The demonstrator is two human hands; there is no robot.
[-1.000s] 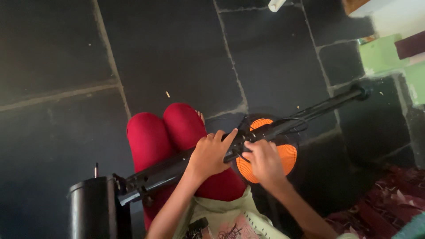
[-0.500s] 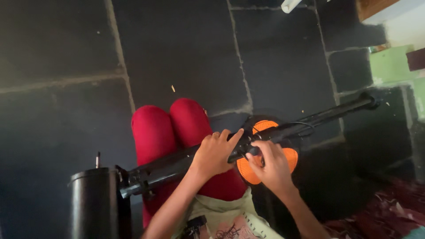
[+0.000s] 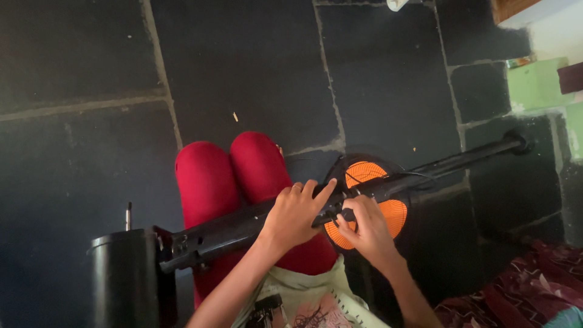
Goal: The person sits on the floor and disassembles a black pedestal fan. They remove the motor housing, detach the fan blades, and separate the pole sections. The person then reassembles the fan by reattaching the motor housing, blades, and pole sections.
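Head view, left hand [image 3: 294, 214] gripping black pole [image 3: 243, 226], right hand [image 3: 366, 229] alongside

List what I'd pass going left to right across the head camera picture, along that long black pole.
Black cylinder → red-clad knees → left hand → right hand → orange disc → pole's far end.

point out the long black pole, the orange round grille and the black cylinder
long black pole [image 3: 461, 161], head view, on its bare shaft right of the hands
orange round grille [image 3: 395, 212], head view, on its right half
black cylinder [image 3: 121, 279], head view, on its side wall
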